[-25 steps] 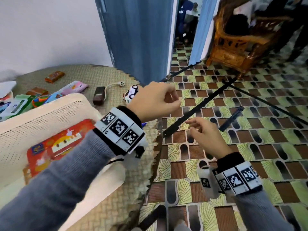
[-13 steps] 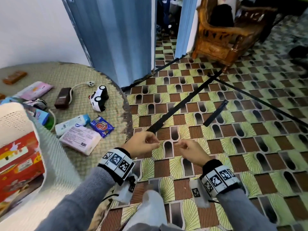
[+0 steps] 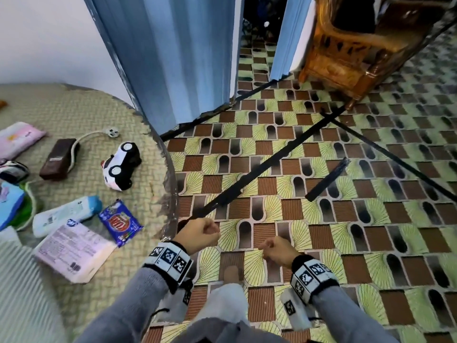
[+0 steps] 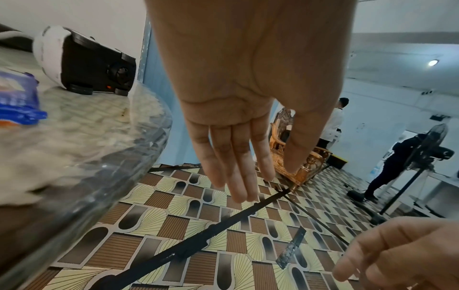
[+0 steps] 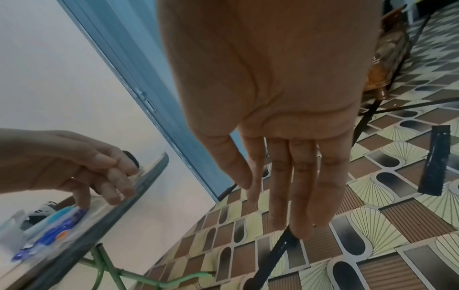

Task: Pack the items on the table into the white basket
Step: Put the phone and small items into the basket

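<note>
Both hands are seen low in the head view, off the counter and over the tiled floor: the left hand [image 3: 197, 233] just beside the counter's glass rim [image 3: 170, 194], the right hand [image 3: 274, 251] further right. In the wrist views the fingers of each hang straight and relaxed, and nothing is held in either. A second ago the hands were raised at mid-frame with the white basket in the left of the frame, a red box lying in it; since then they have been lowered and the view has been turned down and rightward, so that the basket can no longer be clearly made out, only a pale blurred shape at lower left. Still lying on the counter are a toy car [image 3: 121, 167], a blue snack packet [image 3: 120, 222], a white tube [image 3: 66, 214], a pale tissue pack [image 3: 74, 251], a brown case [image 3: 59, 159] with its cord, and a pink pack [image 3: 17, 137]. A pause between picks is suggested; much packing is judged to remain, the snack packet being nearest the left hand.
</note>
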`<state>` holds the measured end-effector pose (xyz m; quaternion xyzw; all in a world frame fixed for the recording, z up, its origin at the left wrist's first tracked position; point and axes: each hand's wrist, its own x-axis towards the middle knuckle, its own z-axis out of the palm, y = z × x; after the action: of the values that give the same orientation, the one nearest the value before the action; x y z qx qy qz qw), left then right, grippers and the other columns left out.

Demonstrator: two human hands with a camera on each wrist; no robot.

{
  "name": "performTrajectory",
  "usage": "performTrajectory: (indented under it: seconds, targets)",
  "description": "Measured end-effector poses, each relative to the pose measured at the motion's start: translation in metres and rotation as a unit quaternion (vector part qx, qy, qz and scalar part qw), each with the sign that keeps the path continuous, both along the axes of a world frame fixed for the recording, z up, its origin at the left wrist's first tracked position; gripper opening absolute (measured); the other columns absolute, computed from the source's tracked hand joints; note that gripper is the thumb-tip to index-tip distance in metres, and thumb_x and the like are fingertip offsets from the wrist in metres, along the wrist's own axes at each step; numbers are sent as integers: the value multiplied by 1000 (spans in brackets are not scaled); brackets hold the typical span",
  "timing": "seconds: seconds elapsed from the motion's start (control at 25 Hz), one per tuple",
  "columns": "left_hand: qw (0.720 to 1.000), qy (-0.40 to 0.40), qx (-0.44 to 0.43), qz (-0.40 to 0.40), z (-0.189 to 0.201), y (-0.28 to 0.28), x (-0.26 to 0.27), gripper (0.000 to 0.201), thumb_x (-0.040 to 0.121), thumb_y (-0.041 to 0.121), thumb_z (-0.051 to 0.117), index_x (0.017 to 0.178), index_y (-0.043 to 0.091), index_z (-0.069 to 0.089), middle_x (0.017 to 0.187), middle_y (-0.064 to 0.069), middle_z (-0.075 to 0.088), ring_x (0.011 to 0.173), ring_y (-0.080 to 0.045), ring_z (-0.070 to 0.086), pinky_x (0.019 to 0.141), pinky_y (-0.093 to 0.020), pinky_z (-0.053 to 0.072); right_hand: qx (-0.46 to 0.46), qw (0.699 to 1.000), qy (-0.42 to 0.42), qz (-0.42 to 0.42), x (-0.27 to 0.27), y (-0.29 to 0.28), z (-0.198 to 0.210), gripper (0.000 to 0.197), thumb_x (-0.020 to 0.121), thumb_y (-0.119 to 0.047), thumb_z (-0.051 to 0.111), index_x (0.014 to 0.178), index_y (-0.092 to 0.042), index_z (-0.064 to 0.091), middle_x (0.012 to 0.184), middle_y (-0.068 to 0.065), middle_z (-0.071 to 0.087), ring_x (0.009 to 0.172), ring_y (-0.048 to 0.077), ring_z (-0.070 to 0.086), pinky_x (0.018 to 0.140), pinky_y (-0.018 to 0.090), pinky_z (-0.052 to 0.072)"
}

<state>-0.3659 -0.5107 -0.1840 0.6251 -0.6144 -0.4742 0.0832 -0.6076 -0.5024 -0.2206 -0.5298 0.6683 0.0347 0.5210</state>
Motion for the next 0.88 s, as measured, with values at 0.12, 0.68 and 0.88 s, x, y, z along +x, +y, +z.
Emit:
performTrajectory:
  seconds: [0.12,0.68,0.88]
  targets:
    - [1000,-1,7,1,-6,-30,-6,9,90,23,62,97,18,62,88,6,61,73,0,54,54,-5,39,2,999,31,26,-5,-37,-3,18,97,-16,47,85,-14,60,97,8,63,97,24,61,90,36,49]
    - [980,23,48,190,-3,-128,21,27,91,27,60,117,20,55,113,1,61,95,-8,58,73,-17,47,-2,973,-33,229,48,-244,10,17,96,-7,47,104,-12,60,88,-3,57,72,3,52,54,11,41]
    - [939,-10,11,344,15,-136,41,27,92,27,60,118,18,57,110,1,61,96,-11,58,85,-27,50,-46,928,-59,365,99,-331,31,16,92,-8,51,98,-17,62,92,0,61,73,6,54,66,24,48]
